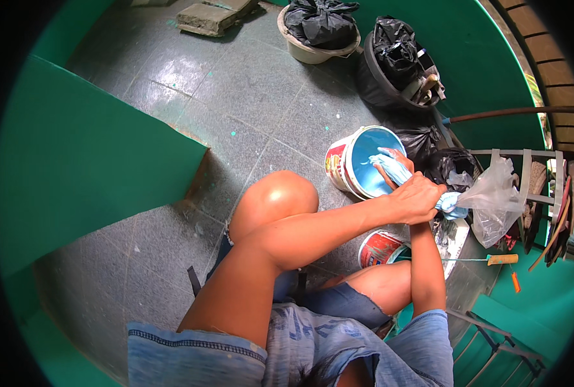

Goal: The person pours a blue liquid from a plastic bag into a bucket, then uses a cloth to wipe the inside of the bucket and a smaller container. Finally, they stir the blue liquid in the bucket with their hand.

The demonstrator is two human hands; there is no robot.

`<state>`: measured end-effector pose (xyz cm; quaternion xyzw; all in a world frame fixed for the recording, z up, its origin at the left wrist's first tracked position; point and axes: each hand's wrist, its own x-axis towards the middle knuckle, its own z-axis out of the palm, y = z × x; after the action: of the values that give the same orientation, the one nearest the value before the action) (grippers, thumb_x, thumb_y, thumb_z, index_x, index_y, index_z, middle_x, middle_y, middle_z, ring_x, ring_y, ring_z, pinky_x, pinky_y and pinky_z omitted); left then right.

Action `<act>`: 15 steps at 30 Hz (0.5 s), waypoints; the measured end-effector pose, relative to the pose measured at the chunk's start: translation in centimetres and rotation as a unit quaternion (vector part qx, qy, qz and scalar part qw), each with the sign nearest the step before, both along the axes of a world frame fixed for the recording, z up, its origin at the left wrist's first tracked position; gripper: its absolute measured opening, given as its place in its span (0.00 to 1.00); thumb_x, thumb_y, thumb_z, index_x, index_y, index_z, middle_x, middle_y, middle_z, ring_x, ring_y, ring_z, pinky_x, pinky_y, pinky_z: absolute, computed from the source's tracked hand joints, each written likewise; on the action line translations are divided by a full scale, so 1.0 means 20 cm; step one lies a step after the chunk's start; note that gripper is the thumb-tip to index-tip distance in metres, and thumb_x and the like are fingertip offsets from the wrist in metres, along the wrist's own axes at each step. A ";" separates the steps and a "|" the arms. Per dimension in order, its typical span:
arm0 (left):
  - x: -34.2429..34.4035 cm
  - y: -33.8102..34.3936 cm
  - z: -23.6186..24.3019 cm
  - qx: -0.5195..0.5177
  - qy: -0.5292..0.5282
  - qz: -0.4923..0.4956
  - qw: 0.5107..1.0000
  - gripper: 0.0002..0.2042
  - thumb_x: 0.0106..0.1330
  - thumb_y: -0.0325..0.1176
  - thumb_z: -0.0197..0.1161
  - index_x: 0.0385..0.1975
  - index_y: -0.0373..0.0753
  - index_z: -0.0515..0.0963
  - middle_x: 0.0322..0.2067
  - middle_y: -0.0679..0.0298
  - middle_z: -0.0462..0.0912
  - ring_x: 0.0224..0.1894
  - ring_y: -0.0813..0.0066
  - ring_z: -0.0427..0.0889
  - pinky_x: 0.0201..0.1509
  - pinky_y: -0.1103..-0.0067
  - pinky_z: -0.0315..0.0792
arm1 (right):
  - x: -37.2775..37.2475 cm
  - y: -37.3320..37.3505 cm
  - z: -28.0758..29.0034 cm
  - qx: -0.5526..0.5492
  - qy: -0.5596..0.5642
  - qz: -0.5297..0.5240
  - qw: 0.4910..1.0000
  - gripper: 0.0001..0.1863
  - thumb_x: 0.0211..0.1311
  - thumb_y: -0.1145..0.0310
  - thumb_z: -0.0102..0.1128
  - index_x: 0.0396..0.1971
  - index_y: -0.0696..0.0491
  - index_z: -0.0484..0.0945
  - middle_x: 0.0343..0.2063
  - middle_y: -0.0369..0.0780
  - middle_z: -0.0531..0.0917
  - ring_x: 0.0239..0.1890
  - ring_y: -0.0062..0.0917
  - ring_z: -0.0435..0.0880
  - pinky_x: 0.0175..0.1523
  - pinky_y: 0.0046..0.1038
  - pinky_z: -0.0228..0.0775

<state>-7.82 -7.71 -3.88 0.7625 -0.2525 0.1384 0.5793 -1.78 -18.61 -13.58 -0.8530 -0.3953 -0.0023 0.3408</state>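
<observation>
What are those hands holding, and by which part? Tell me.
A clear plastic bag, partly light blue: the left hand grips its bunched middle, the right hand its narrow blue end.

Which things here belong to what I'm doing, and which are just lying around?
Probably in use:
light-blue bundle, gripped by your left hand and right hand
clear plastic bag, trailing from it
large bucket, blue inside, right hand at its mouth

Probably lying about:
cream basin
black tub
grey blocks
small red-labelled bucket (less sure)
</observation>
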 end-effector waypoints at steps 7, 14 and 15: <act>-0.01 0.00 0.00 -0.009 0.002 0.005 1.000 0.11 0.37 0.26 0.55 0.22 0.28 0.70 0.15 0.45 0.73 0.25 0.46 0.75 0.34 0.63 0.67 | -0.06 0.09 0.15 0.079 0.200 0.017 0.976 0.21 0.55 0.80 0.49 0.50 0.60 0.61 0.46 0.46 0.71 0.52 0.28 0.70 0.56 0.27 0.65; -0.01 0.00 0.02 -0.020 0.018 0.008 1.000 0.10 0.36 0.26 0.55 0.20 0.28 0.70 0.15 0.44 0.73 0.24 0.46 0.75 0.35 0.63 0.67 | -0.07 0.13 0.27 -0.141 0.109 0.019 0.984 0.19 0.58 0.80 0.44 0.51 0.60 0.61 0.47 0.46 0.70 0.54 0.27 0.68 0.57 0.26 0.65; 0.00 0.00 0.02 -0.022 0.017 0.009 1.000 0.10 0.36 0.26 0.55 0.20 0.28 0.70 0.15 0.45 0.73 0.24 0.46 0.75 0.35 0.63 0.67 | -0.08 0.11 0.27 -0.132 0.099 0.016 0.986 0.19 0.58 0.80 0.44 0.51 0.60 0.61 0.47 0.46 0.70 0.53 0.27 0.68 0.57 0.26 0.65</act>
<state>-7.91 -7.66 -3.57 0.7538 -0.2331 0.1361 0.5991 -3.33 -16.35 -8.23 -0.8800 -0.3701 0.1397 0.2628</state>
